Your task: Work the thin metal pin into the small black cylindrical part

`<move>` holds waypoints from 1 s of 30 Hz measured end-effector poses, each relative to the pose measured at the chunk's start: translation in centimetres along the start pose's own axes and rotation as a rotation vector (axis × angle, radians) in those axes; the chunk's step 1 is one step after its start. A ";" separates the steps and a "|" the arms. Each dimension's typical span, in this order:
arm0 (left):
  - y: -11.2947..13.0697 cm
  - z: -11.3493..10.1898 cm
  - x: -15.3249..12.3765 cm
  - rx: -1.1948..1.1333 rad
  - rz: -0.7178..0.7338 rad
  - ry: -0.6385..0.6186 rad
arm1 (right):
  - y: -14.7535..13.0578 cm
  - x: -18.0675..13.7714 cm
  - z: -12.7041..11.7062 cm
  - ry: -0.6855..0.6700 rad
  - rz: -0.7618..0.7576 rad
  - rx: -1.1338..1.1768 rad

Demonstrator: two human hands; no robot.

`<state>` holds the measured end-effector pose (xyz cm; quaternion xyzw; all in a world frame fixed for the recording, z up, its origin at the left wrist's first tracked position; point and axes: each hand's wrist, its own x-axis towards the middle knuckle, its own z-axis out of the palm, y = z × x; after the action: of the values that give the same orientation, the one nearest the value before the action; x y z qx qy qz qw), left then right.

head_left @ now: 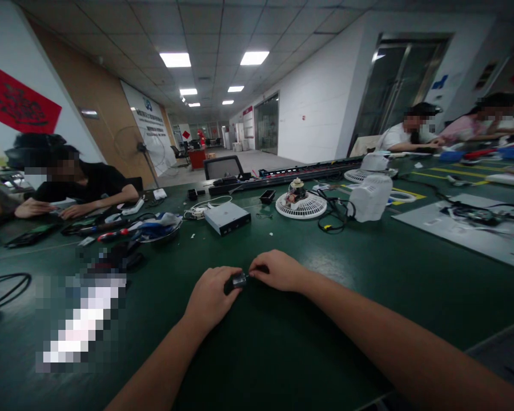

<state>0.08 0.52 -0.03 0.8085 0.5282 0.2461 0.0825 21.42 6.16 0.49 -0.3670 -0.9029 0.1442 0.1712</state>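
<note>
My left hand (212,297) is closed, thumb and fingers pinching a small dark, motor-like part (239,280) with a shiny grey face. From its right end a thin, light tip sticks out. My right hand (278,270) is closed too, its thumb and fingertips pinched together right at that tip. Whether they grip the tip or some tiny piece is too small to tell. Both hands are low over the green table (282,348), and the left fingers hide part of the dark part.
Beyond my hands stand a silver drive box (228,217), a small black tray (267,197), a white fan grille (300,204) and a white housing (370,198) with a black cable. Tools and a bowl (160,228) lie left; a white panel (466,222) lies right. Other people sit on both sides.
</note>
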 end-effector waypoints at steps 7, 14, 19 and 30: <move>-0.5 0.3 0.2 -0.009 -0.042 0.031 | -1.0 -0.3 -0.2 -0.015 0.031 -0.076; -0.3 0.6 0.2 -0.123 0.011 0.037 | -1.3 -0.2 -0.3 0.063 0.054 -0.058; -0.6 0.9 0.4 -0.064 -0.086 0.132 | -1.3 0.1 0.0 0.084 0.289 -0.165; -1.3 1.4 0.5 -0.097 -0.110 0.113 | -1.3 1.0 1.4 0.084 0.180 -0.118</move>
<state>-0.14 1.76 -1.60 0.7583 0.5630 0.3114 0.1049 19.38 5.77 -0.06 -0.4618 -0.8652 0.0900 0.1734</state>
